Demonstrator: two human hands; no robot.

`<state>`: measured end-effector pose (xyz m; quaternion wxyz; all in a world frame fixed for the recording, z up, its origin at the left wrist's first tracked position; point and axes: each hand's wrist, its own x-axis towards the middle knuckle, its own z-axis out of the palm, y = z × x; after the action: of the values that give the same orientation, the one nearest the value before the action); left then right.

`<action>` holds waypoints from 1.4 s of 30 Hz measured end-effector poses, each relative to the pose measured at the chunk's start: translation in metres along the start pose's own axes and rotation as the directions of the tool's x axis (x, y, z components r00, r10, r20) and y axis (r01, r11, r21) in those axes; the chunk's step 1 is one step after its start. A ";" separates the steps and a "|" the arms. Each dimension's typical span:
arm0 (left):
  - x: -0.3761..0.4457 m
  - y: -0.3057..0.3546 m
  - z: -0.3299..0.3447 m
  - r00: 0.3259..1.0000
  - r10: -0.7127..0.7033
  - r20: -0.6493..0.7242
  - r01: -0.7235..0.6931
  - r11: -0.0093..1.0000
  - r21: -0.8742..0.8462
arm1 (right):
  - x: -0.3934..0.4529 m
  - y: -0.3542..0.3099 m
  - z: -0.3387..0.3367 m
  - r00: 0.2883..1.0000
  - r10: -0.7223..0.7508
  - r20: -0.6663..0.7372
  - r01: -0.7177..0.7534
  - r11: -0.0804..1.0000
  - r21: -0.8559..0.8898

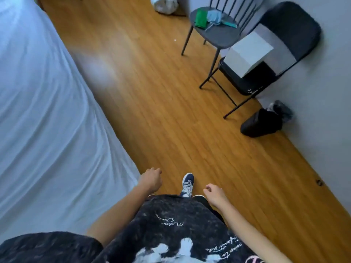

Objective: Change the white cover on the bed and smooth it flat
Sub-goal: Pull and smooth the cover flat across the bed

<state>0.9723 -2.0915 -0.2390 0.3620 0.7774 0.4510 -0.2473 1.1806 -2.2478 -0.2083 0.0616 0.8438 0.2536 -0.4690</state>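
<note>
The bed fills the left side, and a white cover [43,103] lies over it with soft wrinkles, its edge hanging down to the floor. My left hand [152,179] hangs beside the bed's near corner, fingers loosely curled, holding nothing and apart from the cover. My right hand [214,193] hangs over the wooden floor [161,111] with its fingers loosely curled too, and it holds nothing.
A grey chair [216,35] with green and blue cloths stands at the back right. A black folding chair [266,73] beside it bears a white box [248,54]. A black bag [262,123] lies by the wall, and a white bag [165,4] sits far back.
</note>
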 end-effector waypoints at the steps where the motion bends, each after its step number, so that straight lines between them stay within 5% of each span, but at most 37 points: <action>1: 0.011 0.007 -0.011 0.999 -0.041 -0.024 0.040 0.998 -0.042 | 0.016 -0.010 -0.023 0.999 -0.042 0.017 0.042 0.998 -0.041; 8: 0.078 0.041 -0.099 0.957 -0.245 -0.154 0.168 0.905 -0.392 | 0.119 -0.120 -0.144 0.959 -0.262 0.107 0.281 0.925 -0.255; 13: 0.141 0.014 -0.168 0.923 -0.357 -0.145 0.235 0.820 -0.522 | 0.183 -0.222 -0.193 0.931 -0.289 0.222 0.360 0.828 -0.430; 19: 0.226 -0.066 -0.299 0.924 -0.371 -0.090 0.267 0.798 -0.540 | 0.241 -0.377 -0.248 0.933 -0.299 0.199 0.359 0.816 -0.453; 33: 0.372 -0.249 -0.595 0.810 -0.554 -0.192 0.332 0.704 -0.628 | 0.372 -0.762 -0.339 0.848 -0.473 0.237 0.529 0.739 -0.416; 42: 0.480 -0.356 -0.783 0.711 -0.698 -0.089 0.409 0.513 -0.754 | 0.473 -1.077 -0.420 0.770 -0.555 0.315 0.630 0.581 -0.516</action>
<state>0.9301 -1.1078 -0.2190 0.4255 0.4262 0.7983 -0.0093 1.1806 -0.9985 -0.2215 0.1775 0.6164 0.6500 -0.4074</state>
